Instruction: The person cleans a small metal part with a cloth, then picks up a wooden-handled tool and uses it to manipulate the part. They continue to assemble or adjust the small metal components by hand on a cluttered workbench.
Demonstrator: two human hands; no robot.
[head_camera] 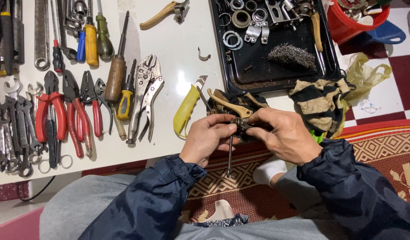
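Observation:
My left hand [208, 138] and my right hand [283, 133] meet at the front edge of the white table [178, 49]. Between them they hold a small dark metal mechanism [239, 122] with tan curved handles [227, 105]. A thin metal rod [230, 156] hangs down from it, pinched near my left fingers. Both sleeves are dark blue. The part of the mechanism under my fingers is hidden.
A yellow-handled knife [185, 111] lies just left of my hands. Pliers, wrenches and screwdrivers [87, 102] cover the table's left side. A black tray [276, 49] of metal parts sits behind, a striped rag [320, 104] to its right, a red bucket [354, 20] at far right.

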